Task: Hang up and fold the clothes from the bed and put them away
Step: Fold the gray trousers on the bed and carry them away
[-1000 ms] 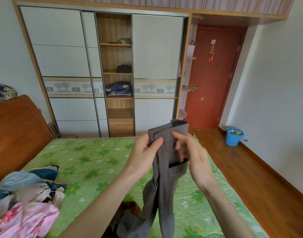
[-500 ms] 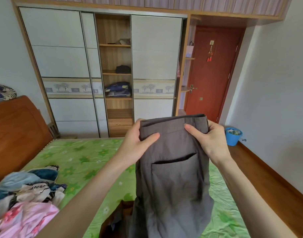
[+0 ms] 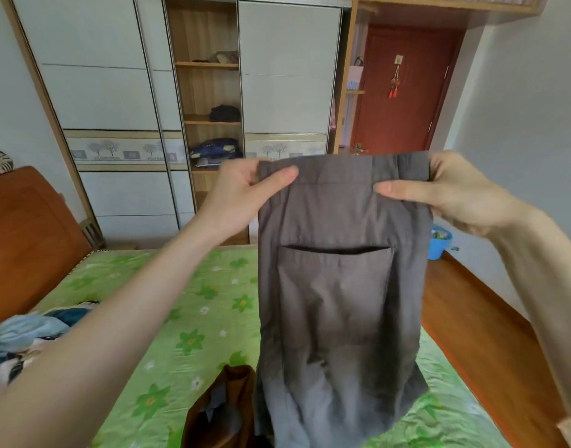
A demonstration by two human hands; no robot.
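Observation:
Grey trousers [image 3: 339, 286] hang in front of me, held up by the waistband, with a back pocket facing me. My left hand [image 3: 245, 192] pinches the waistband's left corner and my right hand [image 3: 452, 192] pinches its right corner. The legs drop down to the bed [image 3: 193, 318], which has a green flowered sheet. A pile of mixed clothes [image 3: 25, 337] lies at the bed's left edge. A brown garment [image 3: 219, 412] lies on the sheet beside the trouser legs.
The wardrobe [image 3: 99, 101] stands behind the bed; its open middle section [image 3: 209, 92] has shelves with folded clothes. A red door [image 3: 407, 92] is to the right. A blue bucket [image 3: 439, 242] sits on the wooden floor. The wooden headboard [image 3: 28, 234] is at left.
The trousers went from bunched between both hands to spread out flat by the waistband. My hands have moved apart and risen a little.

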